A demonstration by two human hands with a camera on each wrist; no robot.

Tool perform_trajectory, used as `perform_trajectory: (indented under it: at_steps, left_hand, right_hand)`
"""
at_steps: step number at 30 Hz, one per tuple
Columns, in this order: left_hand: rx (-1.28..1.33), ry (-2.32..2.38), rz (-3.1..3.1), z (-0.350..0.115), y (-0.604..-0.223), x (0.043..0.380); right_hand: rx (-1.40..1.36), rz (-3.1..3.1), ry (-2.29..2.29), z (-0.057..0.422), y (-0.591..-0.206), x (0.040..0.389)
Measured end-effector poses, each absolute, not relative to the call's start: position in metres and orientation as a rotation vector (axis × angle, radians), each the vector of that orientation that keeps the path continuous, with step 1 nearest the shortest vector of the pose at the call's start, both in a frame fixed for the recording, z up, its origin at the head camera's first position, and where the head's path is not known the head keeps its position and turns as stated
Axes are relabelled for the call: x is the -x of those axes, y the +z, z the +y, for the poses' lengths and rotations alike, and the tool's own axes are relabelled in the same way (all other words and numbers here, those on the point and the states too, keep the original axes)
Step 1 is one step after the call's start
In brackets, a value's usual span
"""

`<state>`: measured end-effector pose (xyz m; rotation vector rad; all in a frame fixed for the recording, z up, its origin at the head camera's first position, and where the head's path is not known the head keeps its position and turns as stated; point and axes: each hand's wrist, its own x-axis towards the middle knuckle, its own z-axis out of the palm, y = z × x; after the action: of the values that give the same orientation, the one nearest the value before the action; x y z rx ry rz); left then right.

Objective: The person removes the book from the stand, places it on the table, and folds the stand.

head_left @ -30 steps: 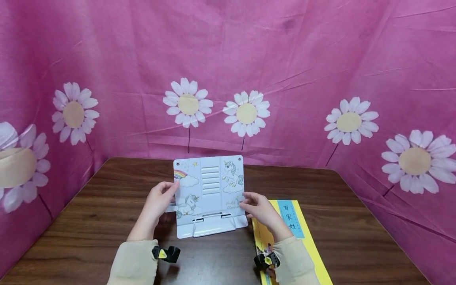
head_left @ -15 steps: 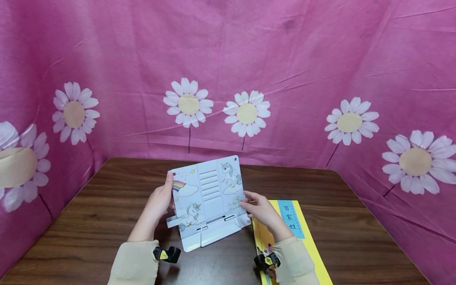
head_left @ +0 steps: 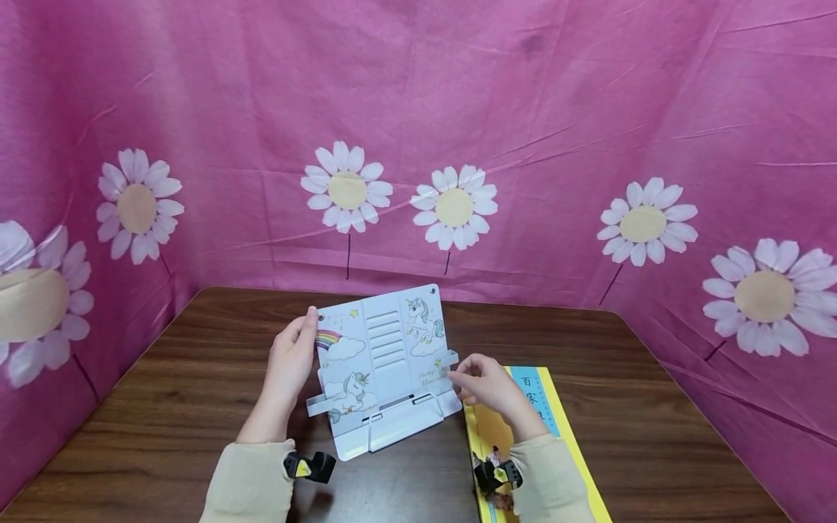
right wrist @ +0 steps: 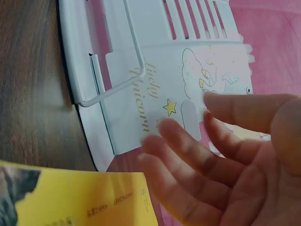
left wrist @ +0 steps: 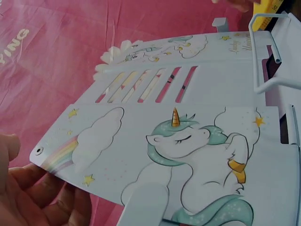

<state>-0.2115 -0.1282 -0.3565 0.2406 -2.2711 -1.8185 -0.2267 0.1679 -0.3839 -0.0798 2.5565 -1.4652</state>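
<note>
A white book stand (head_left: 386,378) printed with unicorns, a rainbow and clouds leans tilted over the table, its left side lower. It has slots down its middle and a wire page holder (left wrist: 263,87) at the bottom lip. My left hand (head_left: 290,359) grips its upper left edge, thumb in front and fingers behind. A flat tab (head_left: 319,405) sticks out from the left side, and a second tab (right wrist: 189,120) shows at the right. Just off the right edge is my right hand (head_left: 487,385), its fingers loosely bent with nothing between them in the right wrist view.
A yellow book (head_left: 578,465) with a blue title strip lies on the brown wooden table (head_left: 667,421), partly under my right forearm. A pink cloth (head_left: 523,87) with white daisies surrounds the table's back and sides. Black cameras (head_left: 310,467) sit on both wrists.
The stand has turned, its left side dropping toward me. My left hand has slid up to the upper left corner. My right hand has let go of the right edge, uncovering the tab there.
</note>
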Motion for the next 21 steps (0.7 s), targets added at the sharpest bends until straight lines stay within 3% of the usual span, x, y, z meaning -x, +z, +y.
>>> perform_trajectory:
  at_steps: [9,21]
  left_hand:
    - [-0.133,-1.754,-2.13,-0.127,-0.358,0.213]
    - [-0.132,-1.704,-2.137,-0.128,-0.359,0.213]
  right_hand:
    - [0.292,2.364,-1.311,0.164,-0.386,0.221]
    - [0.327,2.365,-1.278,0.154,-0.389,0.22]
